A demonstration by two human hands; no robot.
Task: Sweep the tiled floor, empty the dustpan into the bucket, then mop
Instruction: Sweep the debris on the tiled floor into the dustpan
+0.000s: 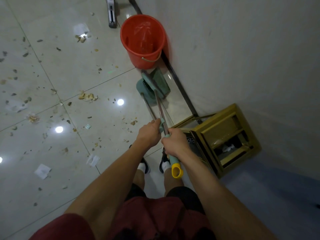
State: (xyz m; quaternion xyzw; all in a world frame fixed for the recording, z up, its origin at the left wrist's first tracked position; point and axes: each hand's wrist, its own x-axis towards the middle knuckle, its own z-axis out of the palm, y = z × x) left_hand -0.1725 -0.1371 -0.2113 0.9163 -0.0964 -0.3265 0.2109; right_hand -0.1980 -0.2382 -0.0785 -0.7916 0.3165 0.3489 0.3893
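Both arms extended forward, left hand (149, 131) and right hand (175, 142) side by side, fingers curled.

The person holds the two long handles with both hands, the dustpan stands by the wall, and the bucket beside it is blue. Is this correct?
One detail is wrong: the bucket is red, not blue, as the head view shows. The rest holds: the left hand and the right hand grip the two long handles, and the dustpan stands by the wall, beside the bucket.
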